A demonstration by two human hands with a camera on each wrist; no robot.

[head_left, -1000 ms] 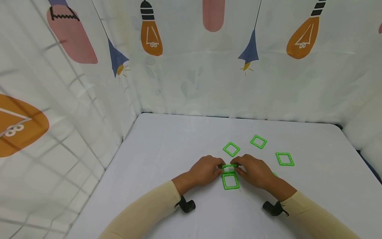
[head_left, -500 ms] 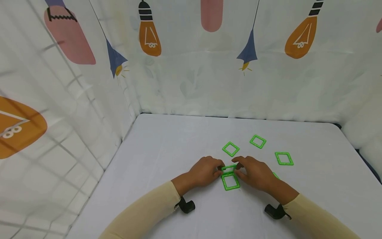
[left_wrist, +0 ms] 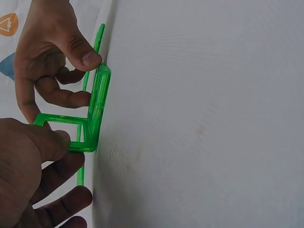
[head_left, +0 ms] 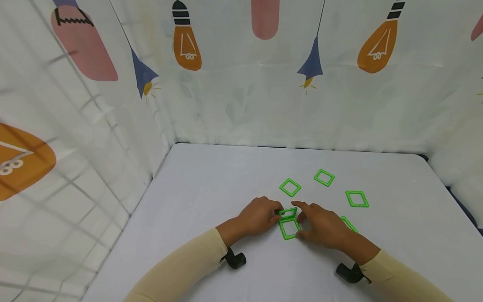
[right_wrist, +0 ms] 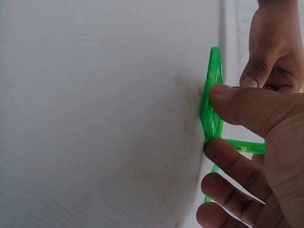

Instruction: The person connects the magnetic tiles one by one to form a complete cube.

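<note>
Two green square magnetic tiles, open frames, meet along one edge at the middle of the table. The near one (head_left: 290, 237) lies flat; the far one (head_left: 289, 210) stands up from it at an angle. My left hand (head_left: 258, 216) pinches the raised tile at its left side between thumb and fingers, as the left wrist view shows. My right hand (head_left: 323, 225) grips the right side of the flat tile, its thumb (right_wrist: 221, 97) on top and a finger at the corner by the joint. The right index finger is stretched out, apart from the raised tile.
More green square tiles lie loose on the white table (head_left: 211, 180): one tile (head_left: 285, 192) just beyond the hands, another (head_left: 327, 173) farther back, a third (head_left: 359, 206) to the right. One tile (head_left: 349, 224) is partly hidden behind the right hand. A printed curtain (head_left: 241, 105) surrounds the table.
My right hand has let go of the raised tile's right side and moved down to the flat tile's right edge. The left hand keeps its pinch. The raised tile has turned slightly.
</note>
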